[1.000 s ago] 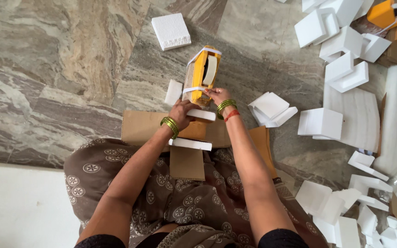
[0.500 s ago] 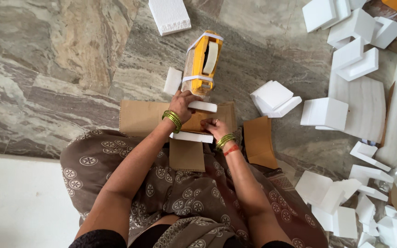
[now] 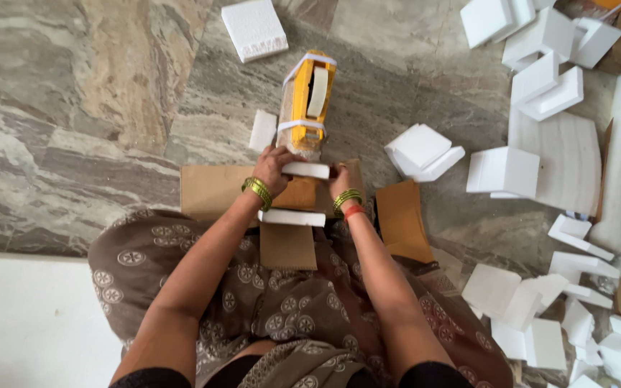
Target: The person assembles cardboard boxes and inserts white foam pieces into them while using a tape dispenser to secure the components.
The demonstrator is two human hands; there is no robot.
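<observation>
A yellow and white appliance [image 3: 307, 100] in clear plastic wrap lies on the stone floor, its near end at an open brown cardboard box [image 3: 210, 190]. A white foam strip [image 3: 306, 170] sits across that near end. My left hand [image 3: 276, 167] grips the strip's left end and the appliance's base. My right hand [image 3: 341, 179] holds the strip's right end. A second white foam strip [image 3: 292, 217] lies just below, between my wrists, on the cardboard.
A square foam block [image 3: 254, 29] lies far ahead, a small foam piece [image 3: 262, 131] left of the appliance. Several foam blocks [image 3: 540, 79] and corner pieces [image 3: 421, 151] are scattered on the right. A brown cardboard flap [image 3: 401, 220] lies by my right forearm.
My right hand has come down from the appliance's side to the foam strip's right end. The appliance has been lowered and stretched out flatter away from me.
</observation>
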